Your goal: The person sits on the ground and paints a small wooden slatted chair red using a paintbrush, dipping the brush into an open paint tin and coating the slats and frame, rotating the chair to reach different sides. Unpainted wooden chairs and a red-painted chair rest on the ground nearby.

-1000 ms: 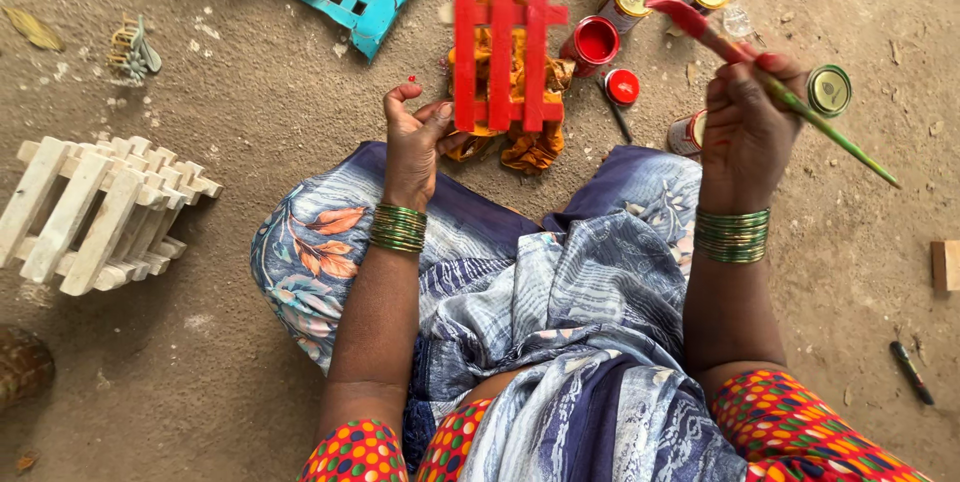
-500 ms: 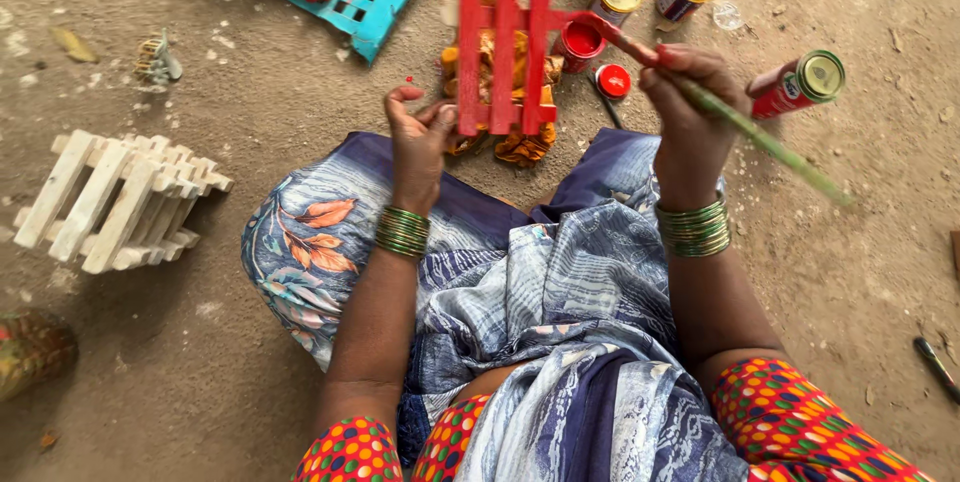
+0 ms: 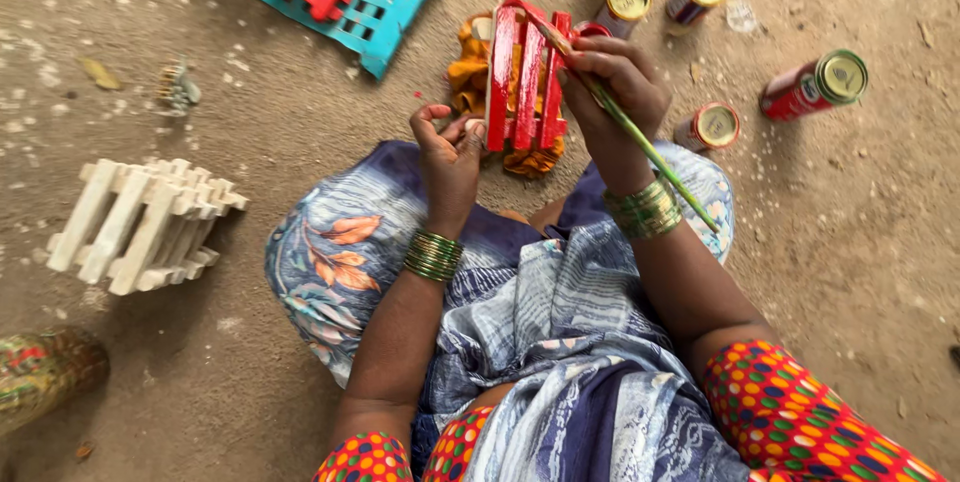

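Small red tins (image 3: 812,85) lie beside the red slatted piece (image 3: 527,77).

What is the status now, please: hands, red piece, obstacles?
Left hand steadies red slatted piece. Right hand holds green-handled brush on slats. Paint tins close beside.

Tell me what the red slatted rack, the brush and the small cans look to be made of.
Red slatted rack: probably wood, flat strips like the bare pale rack nearby, under glossy wet-looking red paint.
Brush in the right hand: thin green-coated stick; core material unclear.
Small cans: likely metal, with shiny gold-toned lids.
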A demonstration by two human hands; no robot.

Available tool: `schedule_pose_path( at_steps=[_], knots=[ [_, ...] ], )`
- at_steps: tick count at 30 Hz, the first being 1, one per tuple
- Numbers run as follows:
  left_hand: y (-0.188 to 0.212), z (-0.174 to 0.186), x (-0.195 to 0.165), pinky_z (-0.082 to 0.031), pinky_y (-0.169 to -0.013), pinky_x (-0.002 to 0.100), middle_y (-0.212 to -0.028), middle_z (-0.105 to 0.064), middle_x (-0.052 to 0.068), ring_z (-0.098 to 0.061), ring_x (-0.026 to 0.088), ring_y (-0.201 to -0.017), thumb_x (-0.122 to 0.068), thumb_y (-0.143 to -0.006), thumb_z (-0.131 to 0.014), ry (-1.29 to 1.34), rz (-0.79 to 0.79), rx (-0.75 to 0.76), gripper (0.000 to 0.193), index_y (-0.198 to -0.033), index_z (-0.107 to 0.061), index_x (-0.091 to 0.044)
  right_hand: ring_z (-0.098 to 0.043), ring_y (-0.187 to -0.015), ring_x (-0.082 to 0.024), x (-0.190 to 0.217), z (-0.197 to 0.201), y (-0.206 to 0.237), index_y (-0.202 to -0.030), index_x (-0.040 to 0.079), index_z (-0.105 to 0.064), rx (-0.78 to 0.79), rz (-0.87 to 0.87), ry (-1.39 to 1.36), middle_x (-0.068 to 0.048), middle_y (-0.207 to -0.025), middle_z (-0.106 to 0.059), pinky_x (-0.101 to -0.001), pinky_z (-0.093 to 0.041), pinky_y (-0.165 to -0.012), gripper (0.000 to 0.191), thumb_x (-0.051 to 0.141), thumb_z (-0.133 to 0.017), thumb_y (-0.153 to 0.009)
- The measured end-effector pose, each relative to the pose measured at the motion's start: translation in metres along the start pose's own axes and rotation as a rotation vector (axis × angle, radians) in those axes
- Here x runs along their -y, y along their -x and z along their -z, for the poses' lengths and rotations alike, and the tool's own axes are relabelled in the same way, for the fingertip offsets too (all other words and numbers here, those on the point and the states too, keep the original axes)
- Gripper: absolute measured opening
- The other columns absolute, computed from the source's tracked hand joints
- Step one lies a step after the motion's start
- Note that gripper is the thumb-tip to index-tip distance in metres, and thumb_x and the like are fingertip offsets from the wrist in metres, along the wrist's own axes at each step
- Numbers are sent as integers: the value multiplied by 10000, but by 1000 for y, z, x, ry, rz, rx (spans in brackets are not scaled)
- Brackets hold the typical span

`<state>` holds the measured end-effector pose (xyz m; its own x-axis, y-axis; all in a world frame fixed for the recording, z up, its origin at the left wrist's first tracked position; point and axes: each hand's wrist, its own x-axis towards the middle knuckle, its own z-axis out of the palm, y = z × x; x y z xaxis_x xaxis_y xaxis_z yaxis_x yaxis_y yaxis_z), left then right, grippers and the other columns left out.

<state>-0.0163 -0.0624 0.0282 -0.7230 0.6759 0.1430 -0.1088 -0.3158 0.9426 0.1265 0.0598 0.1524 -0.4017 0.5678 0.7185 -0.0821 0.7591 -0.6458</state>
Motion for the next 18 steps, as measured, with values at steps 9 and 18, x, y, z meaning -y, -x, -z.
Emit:
schedule_pose_path(
  at_steps=[9,18],
  knots=[
    [-17,32,14,-575,-787,233,-1179,-714,201,-686,160,-1008,23,-1036,-619,13,54,-60,413,-1299,-316,-75,-729,-1016,-218,-18,-30,3,-1026,34,-727,159,83,172,-119,-1121,-739,-333,-593,-888,189,-25,-860,-906],
    [-42,65,-4,-636,-871,434,-1222,-717,214,-724,344,-1124,-33,-994,-681,-875,-423,31,469,-1355,-384,-63,-710,-886,-123,-122,8,1,-1054,3,-730,-90,-280,-39,-75,-985,-733,-253,-607,-798,141,-69,-804,-958]
  ],
)
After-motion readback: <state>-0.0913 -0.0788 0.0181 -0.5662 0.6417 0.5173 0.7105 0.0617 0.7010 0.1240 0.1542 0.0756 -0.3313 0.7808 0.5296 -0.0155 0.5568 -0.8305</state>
